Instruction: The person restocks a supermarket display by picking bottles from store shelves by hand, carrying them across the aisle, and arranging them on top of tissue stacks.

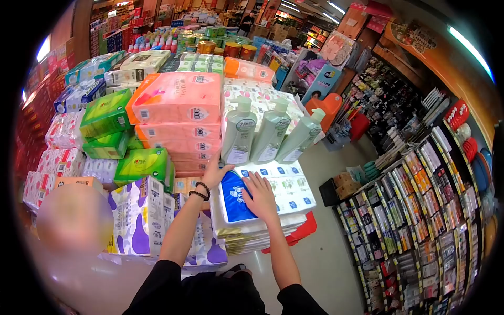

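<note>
A white tissue pack with a blue label [236,195] lies on top of a stack of similar packs in front of me. My right hand [261,195] rests flat on it, fingers spread. At the pack's back left corner is my left hand [214,172], thumb apart from the fingers, which are partly hidden; a dark bead bracelet [199,191] circles the wrist. Just behind the hands stand three pale green pump bottles: the left one [239,134] is upright, the middle one [271,134] leans slightly right, and the right one [301,139] appears tilted further right.
Left of the stack are pink-orange tissue packs [178,100], green packs [140,166] and white-purple packs [139,215]. A shelf rack of small packaged goods [415,210] curves along the right, across the floor aisle [328,262]. Something red [307,227] shows beside the stack.
</note>
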Available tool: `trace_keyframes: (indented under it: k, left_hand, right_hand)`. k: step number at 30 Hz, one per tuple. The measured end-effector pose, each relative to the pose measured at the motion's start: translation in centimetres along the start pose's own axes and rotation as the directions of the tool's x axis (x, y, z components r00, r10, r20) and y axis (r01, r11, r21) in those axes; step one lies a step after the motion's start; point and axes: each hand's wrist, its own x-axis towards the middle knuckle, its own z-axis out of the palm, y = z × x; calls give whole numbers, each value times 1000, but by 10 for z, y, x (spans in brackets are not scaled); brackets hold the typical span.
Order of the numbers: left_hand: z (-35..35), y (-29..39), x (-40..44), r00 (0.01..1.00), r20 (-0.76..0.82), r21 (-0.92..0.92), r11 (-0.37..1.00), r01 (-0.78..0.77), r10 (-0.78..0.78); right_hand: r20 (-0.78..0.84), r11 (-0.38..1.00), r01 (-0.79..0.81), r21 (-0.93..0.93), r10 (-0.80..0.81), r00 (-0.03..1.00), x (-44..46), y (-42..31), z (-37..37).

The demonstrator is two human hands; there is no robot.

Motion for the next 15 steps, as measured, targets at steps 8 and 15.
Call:
trace_keyframes:
  k: [8,15]
  left_hand:
    - [0,-11,1,1000,7,-1,1000,-27,27]
    - [-1,-13,3,998,7,-39,998,-58,58]
  right_hand:
    - [14,998,-49,33,49,999,-4,-1,1]
    - [-34,997,-45,67,47,998,-7,-2,-1]
